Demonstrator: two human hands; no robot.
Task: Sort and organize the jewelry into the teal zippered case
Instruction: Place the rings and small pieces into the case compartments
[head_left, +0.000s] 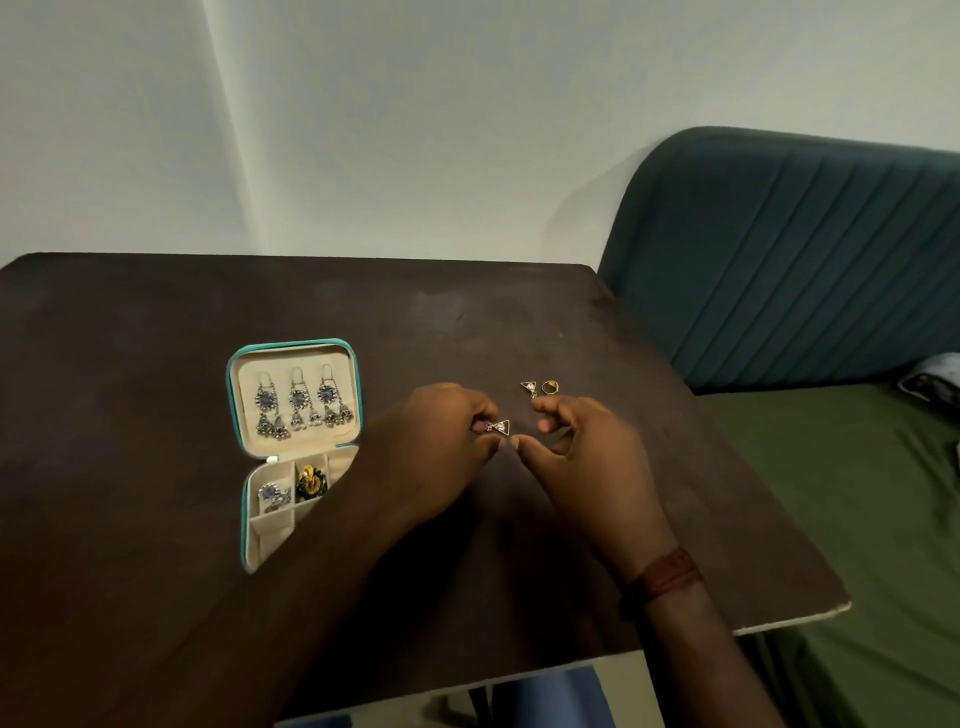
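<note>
The teal case lay open at the left of the bench. Three silver-blue drop earrings hung in its lid, and two pieces showed in its tray: one silver, one gold-green. The left hand pinched one triangle earring. The right hand hovered beside it, fingers loosely curled, holding nothing. Beyond lay a second triangle earring and one gold ring. It would be best to gather the mate too, so the pair shares one free compartment.

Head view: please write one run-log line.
left hand pinches triangle earring | right hand near, holding nothing | other earring, gold ring on table | teal case open
</note>
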